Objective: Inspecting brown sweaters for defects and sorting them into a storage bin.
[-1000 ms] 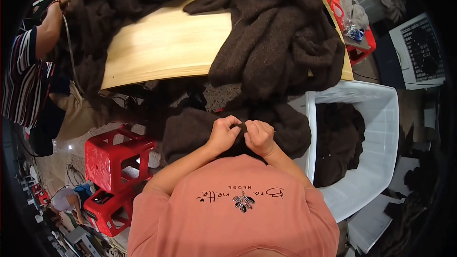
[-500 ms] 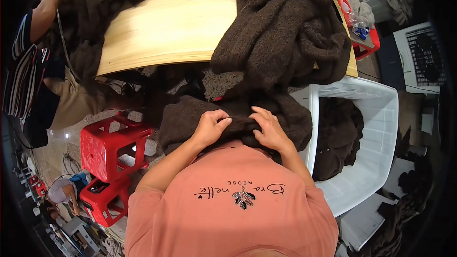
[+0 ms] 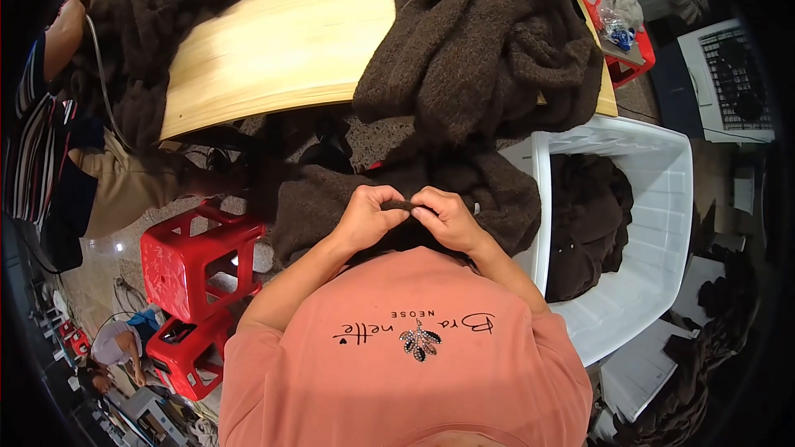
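Pinching brown cloth [image 3: 310,199] in the fingers [image 3: 389,193] of left hand [image 3: 364,217] and right hand [image 3: 450,219], apparently mid-work, with more on tabletop [image 3: 281,50] and in white bin [image 3: 661,207], whether finished unclear.

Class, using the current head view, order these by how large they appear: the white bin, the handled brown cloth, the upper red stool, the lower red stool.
Largest to smallest:
1. White bin and handled brown cloth: unsure, as the cloth is partly covered.
2. Upper red stool.
3. Lower red stool.
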Motion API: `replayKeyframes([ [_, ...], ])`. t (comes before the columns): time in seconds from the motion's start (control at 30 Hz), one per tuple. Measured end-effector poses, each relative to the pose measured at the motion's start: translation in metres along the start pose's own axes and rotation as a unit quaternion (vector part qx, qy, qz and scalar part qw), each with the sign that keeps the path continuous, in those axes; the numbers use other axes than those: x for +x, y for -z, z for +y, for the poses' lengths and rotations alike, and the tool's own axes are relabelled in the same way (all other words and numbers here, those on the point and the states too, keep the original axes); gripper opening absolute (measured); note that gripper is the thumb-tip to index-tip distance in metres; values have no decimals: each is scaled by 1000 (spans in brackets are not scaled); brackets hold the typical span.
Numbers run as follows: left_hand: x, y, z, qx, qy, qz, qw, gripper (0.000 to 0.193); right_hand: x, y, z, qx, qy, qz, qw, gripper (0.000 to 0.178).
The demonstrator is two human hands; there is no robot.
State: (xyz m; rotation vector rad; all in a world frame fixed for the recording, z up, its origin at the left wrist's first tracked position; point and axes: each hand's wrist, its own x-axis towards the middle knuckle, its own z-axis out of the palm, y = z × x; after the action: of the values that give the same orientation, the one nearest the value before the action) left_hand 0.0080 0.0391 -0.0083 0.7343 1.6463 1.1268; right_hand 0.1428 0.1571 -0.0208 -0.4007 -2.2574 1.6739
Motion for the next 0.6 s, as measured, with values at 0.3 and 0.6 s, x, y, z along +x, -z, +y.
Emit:
replayKeyframes([
  [0.3,0,-8,-7,-101,48,-46,993,7,0,-9,0,-7,42,37,998,4],
  [0.6,1,-5,-4,-188,62,-69,978,8,-1,-14,-4,65,-21,76,995,3],
])
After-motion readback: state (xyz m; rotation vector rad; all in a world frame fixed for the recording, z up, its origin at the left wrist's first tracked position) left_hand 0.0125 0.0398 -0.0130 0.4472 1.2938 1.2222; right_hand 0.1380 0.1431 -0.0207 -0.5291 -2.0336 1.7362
